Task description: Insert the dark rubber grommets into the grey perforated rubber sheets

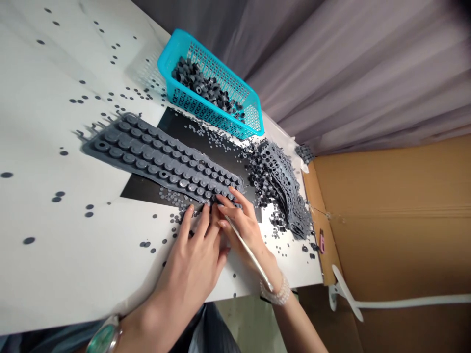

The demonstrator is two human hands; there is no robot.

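A long dark grey moulded rubber sheet (149, 152), with rows of round raised caps, lies slantwise on the table. Two of its caps show open holes. My left hand (196, 255) rests palm down at the sheet's near edge, fingers stretched out and apart, fingertips touching it. My right hand (245, 228) is closed around a slim white pen-like tool (250, 252), its fingertips on the sheet's near right end. The tool's working tip is hidden by my fingers. Small dark discs (174, 198) lie scattered around the sheet.
Beneath the sheet is a black mat (142, 189) on the white table (99, 255). Behind stands a turquoise basket (215, 110) holding many small grey rubber pieces. To the right are a heap of punched sheets (289, 186), loose pieces and a cardboard panel (390, 211).
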